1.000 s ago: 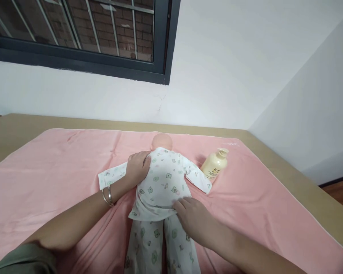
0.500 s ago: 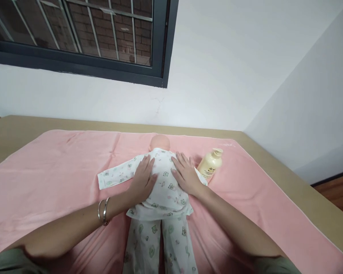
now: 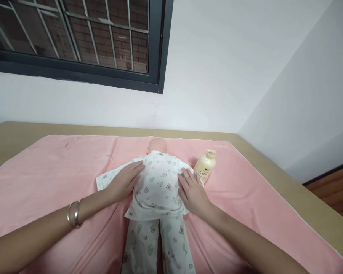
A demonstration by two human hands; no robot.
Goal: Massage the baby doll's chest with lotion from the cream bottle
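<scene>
**A:** Containers?
**B:** One. A cream pump bottle (image 3: 205,166) lies tilted on the pink towel (image 3: 45,179), pump end toward the wall. It's opaque, so I can't tell the fill level.

**A:** Where's the doll?
**B:** The doll (image 3: 157,186) is face down mid-towel. Its head is toward the wall and its legs run toward the camera, out of the bottom of the frame. It wears a printed white jacket and trousers.

**A:** Hands?
**B:** The left hand (image 3: 125,180) is flat, palm down, fingers stretched out on the jacket near the shoulder. It grips nothing. The right hand (image 3: 193,192) is the same, spread flat on the other flank and holding nothing. There are two bangles (image 3: 74,214) on the left wrist.

**A:** Anything in the way?
**B:** The bottle sits just beside the doll's sleeve on the right, near the right hand's fingertips. I can't tell if it touches the cloth. The left sleeve (image 3: 105,179) lies flat, sticking out past the left hand.

**A:** Edges, room?
**B:** The towel covers most of the tan tabletop (image 3: 17,133). A bare strip shows along the far edge against the white wall and down the right edge, with wood floor (image 3: 331,190) beyond. There's wide open towel left of the doll and less on the right, where the bottle takes the near spot. A barred window (image 3: 74,34) is above the far wall.
</scene>
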